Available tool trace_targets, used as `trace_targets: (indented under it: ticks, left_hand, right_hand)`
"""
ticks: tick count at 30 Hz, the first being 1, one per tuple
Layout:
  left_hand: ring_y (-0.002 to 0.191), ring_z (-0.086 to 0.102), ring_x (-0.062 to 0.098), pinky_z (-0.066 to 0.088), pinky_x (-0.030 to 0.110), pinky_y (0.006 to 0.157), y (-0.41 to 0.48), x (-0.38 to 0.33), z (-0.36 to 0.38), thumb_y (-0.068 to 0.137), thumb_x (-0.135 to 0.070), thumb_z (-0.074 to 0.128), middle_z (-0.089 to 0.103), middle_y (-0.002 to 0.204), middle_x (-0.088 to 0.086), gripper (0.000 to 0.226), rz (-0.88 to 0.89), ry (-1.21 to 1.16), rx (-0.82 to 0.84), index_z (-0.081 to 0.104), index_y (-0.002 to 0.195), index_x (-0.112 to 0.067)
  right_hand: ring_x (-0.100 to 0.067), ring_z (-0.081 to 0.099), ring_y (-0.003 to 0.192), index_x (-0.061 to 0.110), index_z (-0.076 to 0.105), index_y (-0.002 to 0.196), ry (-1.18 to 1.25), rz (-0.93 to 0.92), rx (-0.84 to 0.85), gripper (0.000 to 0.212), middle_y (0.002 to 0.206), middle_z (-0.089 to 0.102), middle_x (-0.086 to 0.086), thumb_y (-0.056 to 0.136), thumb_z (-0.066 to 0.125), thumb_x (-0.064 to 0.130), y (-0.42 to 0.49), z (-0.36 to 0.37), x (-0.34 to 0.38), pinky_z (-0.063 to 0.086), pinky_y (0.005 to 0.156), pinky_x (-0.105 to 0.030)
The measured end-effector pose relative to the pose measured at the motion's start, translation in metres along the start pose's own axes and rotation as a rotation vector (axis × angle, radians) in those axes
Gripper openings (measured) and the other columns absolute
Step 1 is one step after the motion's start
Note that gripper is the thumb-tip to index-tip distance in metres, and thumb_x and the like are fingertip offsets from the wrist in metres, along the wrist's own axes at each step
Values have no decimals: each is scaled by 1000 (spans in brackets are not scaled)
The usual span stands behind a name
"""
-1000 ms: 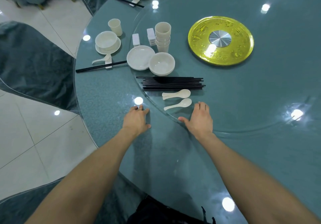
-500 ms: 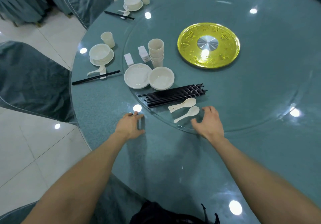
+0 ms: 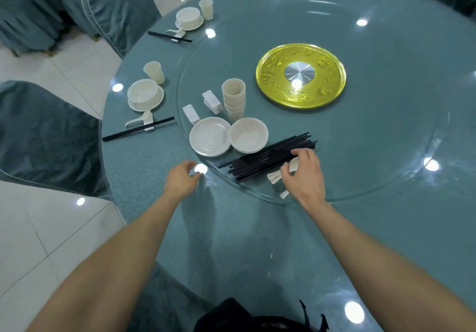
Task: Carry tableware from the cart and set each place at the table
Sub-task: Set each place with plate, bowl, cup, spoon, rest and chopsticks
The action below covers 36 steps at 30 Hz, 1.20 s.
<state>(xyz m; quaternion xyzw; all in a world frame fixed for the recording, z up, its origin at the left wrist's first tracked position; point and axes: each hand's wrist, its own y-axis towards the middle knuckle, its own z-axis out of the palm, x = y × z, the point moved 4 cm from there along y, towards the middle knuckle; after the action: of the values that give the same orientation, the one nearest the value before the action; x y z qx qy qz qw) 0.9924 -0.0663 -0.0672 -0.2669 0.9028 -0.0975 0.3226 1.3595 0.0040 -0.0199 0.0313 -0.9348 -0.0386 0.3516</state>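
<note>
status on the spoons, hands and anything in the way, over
Left hand loose on the table, empty. Right hand curled over the spoons, grip unclear. Chopsticks lie tight against them.

One view only: a wide-angle camera worn on the head, positioned at the near edge of the round bench (image 3: 257,241), facing forward and steeply downward, close above it. Floor (image 3: 38,228) visible at left.

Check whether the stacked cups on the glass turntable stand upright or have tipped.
Upright: the stacked cups stand nested, rims up, just behind the loose bowl.
</note>
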Motion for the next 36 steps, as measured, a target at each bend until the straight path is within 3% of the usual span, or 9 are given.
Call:
trace_targets:
  ticks: [4, 8, 13, 18, 29, 36]
  left_hand:
    - [118, 68, 27, 54, 45, 106, 10, -7, -8, 100, -17, 62, 71, 134, 9, 39, -20, -96, -103, 65, 138, -14]
    - [130, 62, 27, 46, 40, 112, 20, -15, -11, 101, -10, 55, 64, 144, 7, 45, -2, -124, -136, 57, 146, -14]
    - [133, 59, 26, 40, 29, 105, 30, -28, -5, 98, 1, 50, 57, 153, 5, 57, 21, -99, -85, 50, 153, -15]
    - [134, 58, 31, 46, 39, 110, 30, -32, 10, 92, 6, 46, 60, 150, 3, 65, 76, -37, 2, 51, 151, -20]
    - [132, 60, 28, 46, 35, 105, 8, -40, 23, 94, 7, 49, 62, 150, -3, 65, 144, -23, 52, 46, 154, -18]
    - [124, 65, 28, 50, 38, 101, -2, -49, 27, 102, -10, 49, 69, 140, -5, 48, 169, 1, 17, 50, 149, -20]
  right_hand:
    - [-17, 53, 125, 14, 62, 130, 3, -9, -12, 38, 129, 60, 3, 94, 63, 28, 6, 2, 8, 48, 105, -35]
    - [-19, 53, 124, 13, 63, 127, -4, -34, -33, 36, 126, 62, 2, 94, 63, 28, 13, 5, 13, 47, 107, -41]
    - [-18, 53, 122, 13, 63, 125, 11, -32, -66, 35, 123, 63, 3, 93, 65, 29, 18, 4, 21, 45, 105, -35]
    - [-18, 54, 121, 12, 63, 127, 28, -33, -62, 36, 125, 63, 3, 94, 66, 26, 17, 1, 24, 45, 105, -33]
    - [-19, 55, 122, 12, 62, 129, 26, -36, -58, 36, 126, 62, 3, 95, 64, 25, 3, -7, 29, 49, 105, -37]
    - [-16, 63, 95, 21, 60, 128, 47, -3, -40, 33, 108, 61, 10, 97, 61, 30, -11, -5, 34, 54, 85, -36]
